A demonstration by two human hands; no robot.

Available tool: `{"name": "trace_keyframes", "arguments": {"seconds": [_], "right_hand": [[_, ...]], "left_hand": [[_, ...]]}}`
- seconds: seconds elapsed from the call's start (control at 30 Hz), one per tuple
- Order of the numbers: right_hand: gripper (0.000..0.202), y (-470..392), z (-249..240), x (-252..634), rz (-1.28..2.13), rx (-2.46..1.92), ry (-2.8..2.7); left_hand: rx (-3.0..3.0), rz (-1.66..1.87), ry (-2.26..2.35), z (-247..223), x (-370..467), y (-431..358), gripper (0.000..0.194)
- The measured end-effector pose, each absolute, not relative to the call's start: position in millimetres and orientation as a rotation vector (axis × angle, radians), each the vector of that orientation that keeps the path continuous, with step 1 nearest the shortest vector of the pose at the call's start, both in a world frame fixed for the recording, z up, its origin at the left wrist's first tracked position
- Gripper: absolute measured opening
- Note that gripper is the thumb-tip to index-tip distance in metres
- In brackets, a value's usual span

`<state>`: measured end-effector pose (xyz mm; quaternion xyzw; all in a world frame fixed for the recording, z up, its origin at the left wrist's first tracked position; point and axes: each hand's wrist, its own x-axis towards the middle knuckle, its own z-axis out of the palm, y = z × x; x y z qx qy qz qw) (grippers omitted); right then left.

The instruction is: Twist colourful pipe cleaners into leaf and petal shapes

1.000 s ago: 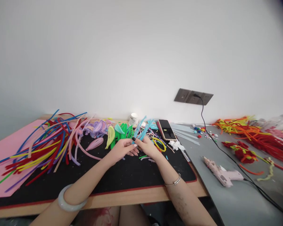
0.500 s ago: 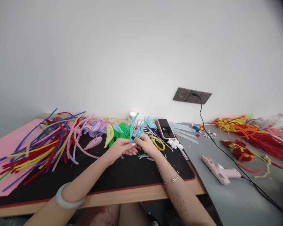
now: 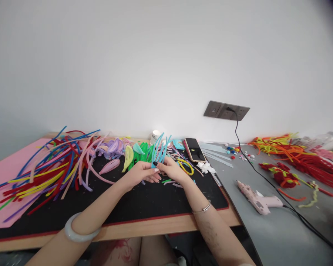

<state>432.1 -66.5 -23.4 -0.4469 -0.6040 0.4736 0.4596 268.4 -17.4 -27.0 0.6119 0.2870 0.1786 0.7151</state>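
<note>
Between my two hands a bunch of light blue pipe cleaners [image 3: 161, 150] stands upright, its lower ends pinched in my fingers. My left hand [image 3: 141, 173] is closed on the bunch from the left. From the right, my right hand [image 3: 170, 170] grips the same bunch, thumb over the lower ends. Just behind lie green pipe cleaners [image 3: 144, 152] and a yellow looped petal shape [image 3: 128, 158]. A pink looped petal shape [image 3: 110, 167] rests on the black mat [image 3: 119, 207] to the left.
Loose multicoloured pipe cleaners [image 3: 52, 170] cover the left side. A phone [image 3: 195, 149] and crumpled tissue [image 3: 205, 168] lie to the right. On the grey table sit a pink glue gun [image 3: 259, 199], its cord plugged into the wall socket [image 3: 226, 111], and red pipe cleaners [image 3: 310, 170].
The tips of the blue pipe cleaners have drawn closer together and lean slightly differently. Both hands stay on the bunch in nearly the same place. The view has shifted slightly.
</note>
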Motion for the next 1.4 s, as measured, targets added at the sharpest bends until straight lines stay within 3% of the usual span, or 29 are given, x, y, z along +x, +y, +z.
{"name": "trace_keyframes", "arguments": {"seconds": [0.73, 1.4], "right_hand": [[0.034, -63, -26, 433, 1.124, -1.077, -1.197], [0.039, -71, -27, 423, 1.209, -1.109, -1.411]], "left_hand": [[1.315, 0.503, 0.677, -33, 271, -16, 0.052], [1.425, 0.351, 0.579, -29, 270, -20, 0.039]]}}
